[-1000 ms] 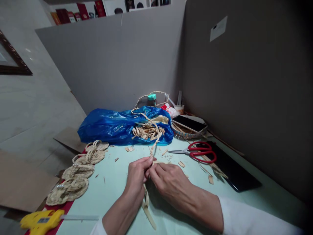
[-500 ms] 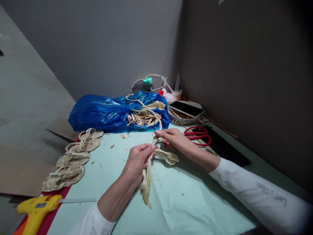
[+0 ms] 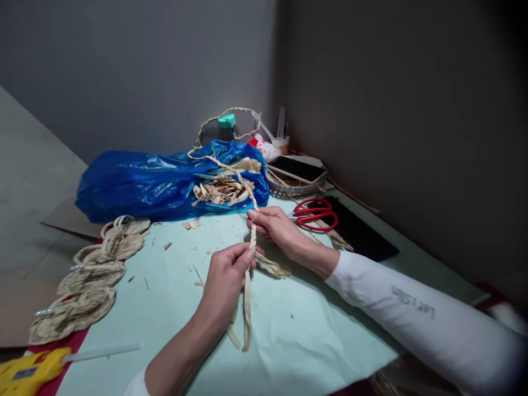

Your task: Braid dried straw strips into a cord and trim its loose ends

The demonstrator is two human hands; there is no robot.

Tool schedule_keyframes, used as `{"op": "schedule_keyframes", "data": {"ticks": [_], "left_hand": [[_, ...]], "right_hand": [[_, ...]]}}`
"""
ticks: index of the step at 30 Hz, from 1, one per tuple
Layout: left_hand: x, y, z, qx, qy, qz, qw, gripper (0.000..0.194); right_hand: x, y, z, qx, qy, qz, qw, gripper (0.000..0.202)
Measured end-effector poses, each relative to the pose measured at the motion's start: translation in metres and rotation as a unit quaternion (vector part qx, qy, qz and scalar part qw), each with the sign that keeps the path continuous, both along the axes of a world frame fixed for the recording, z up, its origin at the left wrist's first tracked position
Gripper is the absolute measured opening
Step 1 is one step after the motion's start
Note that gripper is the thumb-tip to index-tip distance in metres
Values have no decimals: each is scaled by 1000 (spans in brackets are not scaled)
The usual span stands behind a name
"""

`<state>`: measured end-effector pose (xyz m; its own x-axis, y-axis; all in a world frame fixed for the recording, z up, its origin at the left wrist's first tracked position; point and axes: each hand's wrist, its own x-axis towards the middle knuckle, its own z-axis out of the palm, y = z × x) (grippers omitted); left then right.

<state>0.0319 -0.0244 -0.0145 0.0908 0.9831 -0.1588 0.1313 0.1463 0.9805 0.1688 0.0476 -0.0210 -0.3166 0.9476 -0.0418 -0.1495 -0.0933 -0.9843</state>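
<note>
A pale braided cord [image 3: 253, 235], plaited from dry husk-like strips, runs between my two hands. My left hand [image 3: 226, 275] pinches its lower end, where loose strips [image 3: 247, 319] hang down and another bunch [image 3: 272, 266] sticks out to the right. Higher up, my right hand [image 3: 274, 228] is closed on the finished plait with thumb and fingers. Beyond it the cord climbs over a blue plastic bag [image 3: 136, 184] and loops up at the back. Inside the bag's mouth lie many dry strips [image 3: 223, 190].
Small woven sandals [image 3: 88, 275] line the left edge, with a yellow glue gun [image 3: 33, 371] in front. On the right lie red-handled scissors [image 3: 317, 214] beside a black flat sheet [image 3: 367, 236]. A phone [image 3: 297, 168] rests on a round basket [image 3: 289, 190] at the back.
My right hand has shifted from the braiding point to grip the plait above my left hand, and the braid between them shows straighter. The whole view has swung to the right.
</note>
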Motion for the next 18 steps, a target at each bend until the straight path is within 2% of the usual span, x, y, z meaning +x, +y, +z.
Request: {"op": "schedule_keyframes", "data": {"ticks": [3,5,9,13,18], "left_hand": [[-2,-2,1,-40,-38,20,998,25],[-4,-3,1,-47,-41,34,997,26],[-8,-1,-2,-47,-37,52,997,28],[-9,3,-2,-60,-74,54,994,29],[-8,3,3,-79,-129,53,987,26]], "right_hand": [[2,-1,5,-22,71,81,994,32],[5,-1,9,-33,82,106,990,30],[10,3,12,-49,82,97,991,30],[9,6,8,-21,115,67,991,28],[11,6,11,24,78,61,995,26]]}}
